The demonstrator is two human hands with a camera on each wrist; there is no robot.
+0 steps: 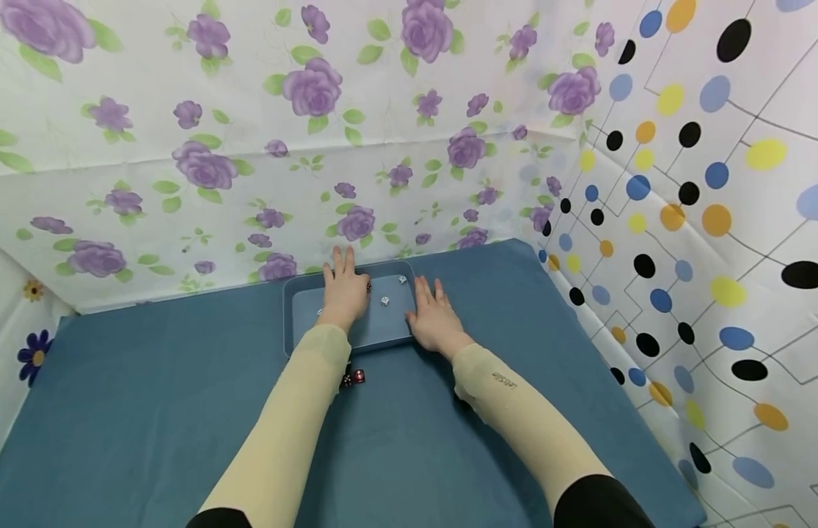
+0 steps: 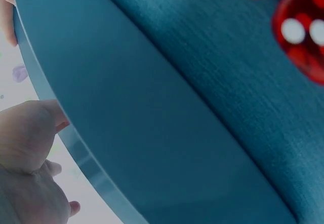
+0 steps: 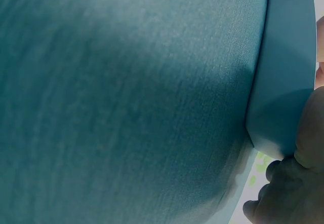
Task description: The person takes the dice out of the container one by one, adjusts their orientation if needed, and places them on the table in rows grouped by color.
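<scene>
A shallow blue tray (image 1: pixel 386 342) lies near the back edge of the table. My left hand (image 1: pixel 345 293) reaches over its inside with fingers extended toward the back. Close by its thumb is a dark die (image 1: pixel 368 287). In the left wrist view the left hand (image 2: pixel 30 148) shows beyond the tray's front wall (image 2: pixel 136 112). My right hand (image 1: pixel 437 320) rests at the tray's right side, fingers straight, thumb at the rim. White dice (image 1: pixel 385 301) sit in the tray, one partly behind the left wrist. The right wrist view has the right hand (image 3: pixel 298 183) against the tray's corner (image 3: pixel 276 117).
Red dice (image 1: pixel 359 376) lie on the blue cloth (image 1: pixel 184 396) just in front of the tray, partly hidden by the left sleeve. A flowered curtain (image 1: pixel 250 147) rises right behind the tray. Another with coloured dots (image 1: pixel 706 220) borders the table's right side.
</scene>
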